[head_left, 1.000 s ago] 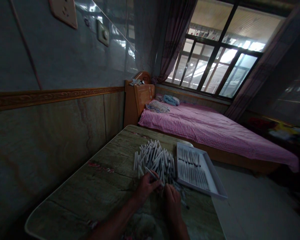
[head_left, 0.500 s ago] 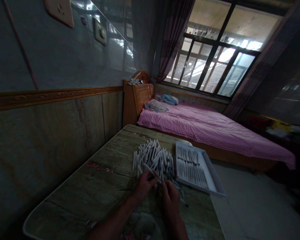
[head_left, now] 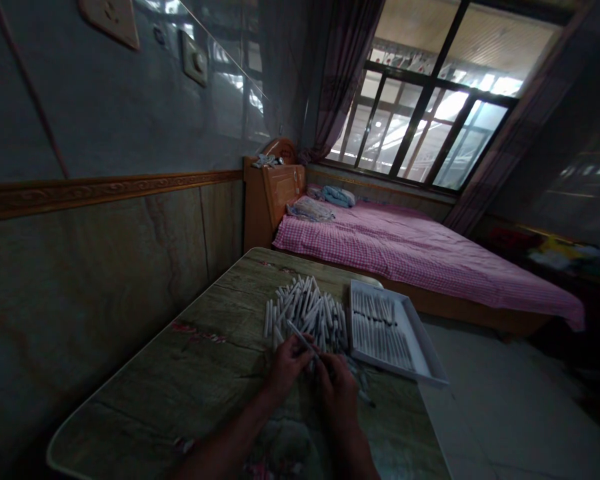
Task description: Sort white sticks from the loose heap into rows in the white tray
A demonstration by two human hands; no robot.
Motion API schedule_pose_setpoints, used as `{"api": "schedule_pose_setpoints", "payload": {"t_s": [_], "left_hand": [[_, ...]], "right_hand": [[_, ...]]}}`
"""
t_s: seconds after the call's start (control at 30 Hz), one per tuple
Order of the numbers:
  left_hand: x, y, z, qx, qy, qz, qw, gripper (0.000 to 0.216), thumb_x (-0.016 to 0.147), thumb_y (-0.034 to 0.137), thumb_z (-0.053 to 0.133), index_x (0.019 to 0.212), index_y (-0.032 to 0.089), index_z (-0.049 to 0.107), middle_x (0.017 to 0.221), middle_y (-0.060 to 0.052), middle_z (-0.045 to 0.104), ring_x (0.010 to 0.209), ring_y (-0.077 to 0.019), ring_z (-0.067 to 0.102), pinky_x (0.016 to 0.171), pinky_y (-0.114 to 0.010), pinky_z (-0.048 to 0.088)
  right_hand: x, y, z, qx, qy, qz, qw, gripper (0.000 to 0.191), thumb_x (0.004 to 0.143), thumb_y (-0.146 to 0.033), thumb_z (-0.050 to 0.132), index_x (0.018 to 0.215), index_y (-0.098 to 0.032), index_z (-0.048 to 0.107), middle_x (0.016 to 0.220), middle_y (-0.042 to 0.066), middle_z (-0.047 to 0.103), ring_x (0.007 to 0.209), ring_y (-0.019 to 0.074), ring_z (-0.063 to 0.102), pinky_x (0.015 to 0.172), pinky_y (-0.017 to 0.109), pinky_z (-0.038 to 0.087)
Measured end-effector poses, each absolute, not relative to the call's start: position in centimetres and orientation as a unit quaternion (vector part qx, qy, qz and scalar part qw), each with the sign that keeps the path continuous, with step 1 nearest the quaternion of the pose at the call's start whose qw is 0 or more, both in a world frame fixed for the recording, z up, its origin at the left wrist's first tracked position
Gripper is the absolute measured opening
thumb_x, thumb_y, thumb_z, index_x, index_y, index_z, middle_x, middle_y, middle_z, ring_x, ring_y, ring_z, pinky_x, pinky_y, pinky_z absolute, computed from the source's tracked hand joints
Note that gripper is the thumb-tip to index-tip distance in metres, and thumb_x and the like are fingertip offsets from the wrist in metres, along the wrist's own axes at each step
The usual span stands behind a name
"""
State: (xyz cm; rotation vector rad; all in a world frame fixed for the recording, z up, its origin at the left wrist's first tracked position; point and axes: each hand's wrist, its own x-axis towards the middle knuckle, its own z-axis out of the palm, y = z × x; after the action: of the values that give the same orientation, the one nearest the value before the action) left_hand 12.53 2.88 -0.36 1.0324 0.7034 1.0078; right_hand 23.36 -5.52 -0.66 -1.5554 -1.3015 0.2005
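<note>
My left hand (head_left: 286, 367) and my right hand (head_left: 338, 393) meet over the near edge of a pile of white pen-like sticks (head_left: 307, 315) on a marble-patterned table (head_left: 180, 393). The left hand's fingers pinch one white stick (head_left: 301, 337), which slants up and to the left. My right hand's fingers are curled next to that stick's lower end; what they hold is hidden. A white tray (head_left: 433, 368), with rows of the same sticks laid in it, lies just to the right of the pile.
A tiled wall with a wooden trim runs along the table's left. Beyond the table stands a bed (head_left: 430, 267) with a pink checked sheet and a wooden headboard, under a barred window (head_left: 420, 133). Pale floor lies to the right.
Both hands have drawn a little closer together and towards the pile. The view has shifted slightly. The left hand keeps the same stick.
</note>
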Motion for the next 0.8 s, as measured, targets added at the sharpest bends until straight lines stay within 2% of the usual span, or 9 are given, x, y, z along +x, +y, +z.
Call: {"api": "schedule_pose_setpoints", "payload": {"t_s": [0.2, 0.37, 0.47, 0.6, 0.67, 0.8], "left_hand": [[12.4, 2.8, 0.6, 0.452, 0.338, 0.453, 0.690, 0.053, 0.055, 0.048, 0.081, 0.092, 0.017, 0.059, 0.075, -0.003, 0.071, 0.060, -0.0180, 0.066, 0.042, -0.021, 0.044], [12.3, 2.6, 0.7, 0.456, 0.353, 0.468, 0.670, 0.044, 0.063, 0.052, 0.074, 0.086, 0.017, 0.060, 0.070, -0.002, 0.070, 0.055, -0.0143, 0.064, 0.044, -0.020, 0.044], [12.5, 2.6, 0.6, 0.463, 0.367, 0.469, 0.656, 0.042, 0.063, 0.053, 0.072, 0.081, 0.017, 0.060, 0.065, -0.001, 0.068, 0.052, -0.0139, 0.062, 0.043, -0.020, 0.042], [12.7, 2.6, 0.3, 0.480, 0.373, 0.466, 0.643, 0.040, 0.063, 0.053, 0.071, 0.078, 0.017, 0.062, 0.063, -0.001, 0.068, 0.053, -0.0147, 0.062, 0.043, -0.021, 0.042], [12.7, 2.7, 0.1, 0.488, 0.374, 0.466, 0.636, 0.040, 0.063, 0.053, 0.071, 0.078, 0.017, 0.062, 0.062, -0.001, 0.068, 0.052, -0.0150, 0.062, 0.042, -0.021, 0.041], [12.7, 2.7, -0.3, 0.496, 0.379, 0.467, 0.627, 0.040, 0.063, 0.054, 0.071, 0.076, 0.017, 0.062, 0.060, -0.001, 0.068, 0.050, -0.0149, 0.060, 0.041, -0.021, 0.040]], "right_hand": [[25.6, -6.9, 2.7, -0.684, -0.509, 0.001, 0.523, 0.032, 0.091, -0.046, 0.051, 0.089, -0.021, 0.070, 0.086, 0.006, 0.066, 0.078, 0.0180, 0.062, 0.071, 0.028, 0.048], [31.5, -9.4, 5.1, -0.775, -0.395, -0.024, 0.492, 0.045, 0.084, -0.057, 0.051, 0.090, -0.018, 0.072, 0.093, 0.010, 0.071, 0.084, 0.0242, 0.066, 0.075, 0.031, 0.048], [36.0, -10.2, 5.8, -0.845, -0.334, -0.022, 0.418, 0.045, 0.085, -0.055, 0.047, 0.095, -0.020, 0.073, 0.096, 0.011, 0.074, 0.088, 0.0263, 0.068, 0.072, 0.030, 0.047], [41.0, -9.8, 6.4, -0.936, -0.286, -0.011, 0.207, 0.043, 0.090, -0.045, 0.040, 0.107, -0.023, 0.072, 0.099, 0.011, 0.074, 0.091, 0.0251, 0.069, 0.065, 0.028, 0.044], [42.8, -8.9, 6.7, -0.948, -0.273, -0.010, 0.163, 0.043, 0.091, -0.043, 0.039, 0.107, -0.022, 0.073, 0.100, 0.013, 0.074, 0.091, 0.0264, 0.069, 0.065, 0.028, 0.044], [45.3, -6.6, 7.2, -0.957, -0.253, -0.005, 0.139, 0.040, 0.090, -0.037, 0.042, 0.103, -0.020, 0.075, 0.103, 0.017, 0.073, 0.095, 0.0291, 0.069, 0.069, 0.030, 0.046]]}}
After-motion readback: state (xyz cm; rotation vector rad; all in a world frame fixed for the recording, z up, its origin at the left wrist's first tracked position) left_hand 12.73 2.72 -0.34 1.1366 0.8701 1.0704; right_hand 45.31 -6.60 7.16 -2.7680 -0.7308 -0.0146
